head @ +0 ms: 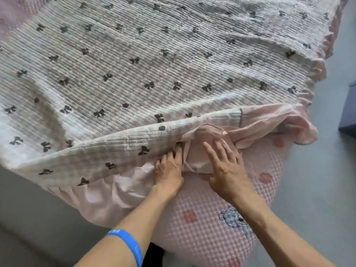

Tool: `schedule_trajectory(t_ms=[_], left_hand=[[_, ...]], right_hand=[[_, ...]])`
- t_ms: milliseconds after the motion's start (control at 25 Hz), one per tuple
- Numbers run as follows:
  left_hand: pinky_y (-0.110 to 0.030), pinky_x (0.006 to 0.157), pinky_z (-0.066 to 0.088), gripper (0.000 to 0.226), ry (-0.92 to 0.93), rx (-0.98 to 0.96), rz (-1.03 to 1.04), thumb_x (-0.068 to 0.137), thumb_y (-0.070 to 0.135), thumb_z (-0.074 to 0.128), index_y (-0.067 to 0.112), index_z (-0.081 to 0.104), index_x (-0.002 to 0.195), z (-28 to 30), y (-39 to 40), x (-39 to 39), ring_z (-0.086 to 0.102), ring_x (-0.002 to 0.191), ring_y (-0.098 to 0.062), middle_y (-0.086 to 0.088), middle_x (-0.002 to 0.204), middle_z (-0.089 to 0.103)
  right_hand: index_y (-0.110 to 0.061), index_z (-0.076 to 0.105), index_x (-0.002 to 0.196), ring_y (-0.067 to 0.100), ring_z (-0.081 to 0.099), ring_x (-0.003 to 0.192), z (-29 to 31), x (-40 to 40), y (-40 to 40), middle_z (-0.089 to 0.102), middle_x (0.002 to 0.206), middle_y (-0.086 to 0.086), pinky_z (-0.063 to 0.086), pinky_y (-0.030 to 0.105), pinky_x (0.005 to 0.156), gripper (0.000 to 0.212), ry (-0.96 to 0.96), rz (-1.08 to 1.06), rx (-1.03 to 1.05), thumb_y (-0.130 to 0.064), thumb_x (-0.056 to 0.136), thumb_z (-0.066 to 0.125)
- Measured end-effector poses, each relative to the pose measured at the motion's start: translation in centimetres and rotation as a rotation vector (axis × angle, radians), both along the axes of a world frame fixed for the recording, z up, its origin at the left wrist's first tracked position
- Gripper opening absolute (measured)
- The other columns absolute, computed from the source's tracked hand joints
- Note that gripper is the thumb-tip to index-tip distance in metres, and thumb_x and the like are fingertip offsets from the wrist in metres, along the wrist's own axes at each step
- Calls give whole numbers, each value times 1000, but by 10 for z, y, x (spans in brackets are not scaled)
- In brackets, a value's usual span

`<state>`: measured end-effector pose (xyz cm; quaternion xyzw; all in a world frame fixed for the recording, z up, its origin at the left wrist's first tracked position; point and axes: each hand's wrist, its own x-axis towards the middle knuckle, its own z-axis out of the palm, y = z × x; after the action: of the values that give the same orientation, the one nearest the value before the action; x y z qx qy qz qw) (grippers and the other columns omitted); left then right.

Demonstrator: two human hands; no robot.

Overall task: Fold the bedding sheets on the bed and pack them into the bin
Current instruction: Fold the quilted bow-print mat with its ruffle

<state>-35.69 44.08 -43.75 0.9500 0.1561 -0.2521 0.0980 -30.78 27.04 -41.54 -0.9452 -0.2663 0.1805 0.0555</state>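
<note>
A quilted white sheet with small dark bows (146, 60) covers most of the bed, edged with a pink ruffle (107, 197). Its near corner is turned back, showing the pink underside (258, 120). Beneath lies a pink bubble-textured sheet with red spots and a cartoon figure (208, 232). My left hand (169, 170) rests at the folded edge, fingertips tucked into the fabric fold. My right hand (227, 166) lies flat with fingers spread on a pink flap of the ruffle. No bin can be made out.
Grey floor (317, 189) runs along the right of the bed and at the lower left. A dark blue object (348, 116) stands on the floor at the right edge. My left wrist wears a blue band (127, 245).
</note>
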Motion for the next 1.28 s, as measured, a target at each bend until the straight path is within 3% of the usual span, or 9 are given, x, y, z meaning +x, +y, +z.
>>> schedule_trajectory(t_ms=[160, 320, 520, 640, 760, 840, 1000, 1160, 1280], left_hand=[[-34, 91, 45, 39, 15, -38, -20, 87, 25, 60, 18, 54, 125, -1, 6, 1, 60, 113, -30, -9, 120, 64], [-32, 75, 45, 25, 231, -246, -164, 81, 25, 61, 15, 63, 104, 27, 0, -35, 63, 105, -34, -14, 111, 67], [-35, 81, 52, 27, 779, -352, -429, 83, 25, 62, 8, 63, 104, 56, -8, -157, 64, 100, -33, -16, 111, 66], [-16, 49, 45, 19, 1056, -485, -296, 88, 17, 62, 18, 64, 107, 74, 3, -185, 58, 61, -12, -6, 97, 62], [-25, 55, 40, 14, 445, -432, 68, 85, 19, 56, 18, 61, 97, 59, 18, -178, 57, 70, -16, 2, 83, 55], [-33, 82, 46, 34, 99, -298, 224, 83, 19, 50, 23, 52, 117, 42, 25, -170, 51, 112, -25, -4, 120, 50], [-47, 117, 23, 81, 444, -316, 227, 86, 28, 56, 41, 10, 153, 29, 49, -177, 6, 150, -29, 3, 163, -9], [-37, 112, 33, 61, 326, -360, 299, 90, 26, 50, 27, 33, 149, 50, 70, -173, 36, 139, -25, -3, 155, 35], [-39, 112, 31, 60, 229, -309, 387, 91, 23, 47, 22, 34, 149, 82, 101, -165, 36, 139, -25, -4, 152, 37]], right_hand=[[-29, 18, 156, 37, 27, 146, -15, -5, 8, 20, 163, 9, 35, 53, 108, 113, -195, 65, -63, -17, 61, 78], [-34, -18, 153, 34, 36, 137, -12, -26, 12, 16, 162, 9, 36, 48, 107, 114, 121, 8, -154, -20, 79, 67], [-32, 46, 139, 28, 63, 110, 18, -115, -15, 62, 129, 4, 53, 36, 87, 53, 696, 153, -310, -24, 88, 61], [-29, 62, 125, 23, 68, 104, 32, -155, -21, 66, 123, 0, 56, 32, 84, 41, 915, 195, -466, -15, 86, 57], [-26, 50, 136, 24, 61, 113, 31, -140, 2, 59, 134, 0, 53, 37, 88, 46, 550, 73, -172, -21, 90, 53], [-27, 32, 146, 25, 53, 121, 30, -128, 10, 40, 150, 0, 51, 39, 89, 56, 387, 14, -37, -25, 94, 50], [-28, 43, 139, 26, 45, 132, 15, -149, 1, 22, 158, -2, 50, 42, 101, 48, 526, 173, -257, -23, 93, 52], [-25, 51, 133, 22, 57, 116, 24, -149, 23, 42, 147, -3, 53, 36, 95, 44, 499, 75, -166, -19, 89, 48], [-27, 41, 140, 24, 50, 124, 55, -133, 79, 28, 158, -1, 51, 36, 96, 51, 447, 155, -91, -18, 90, 46]])
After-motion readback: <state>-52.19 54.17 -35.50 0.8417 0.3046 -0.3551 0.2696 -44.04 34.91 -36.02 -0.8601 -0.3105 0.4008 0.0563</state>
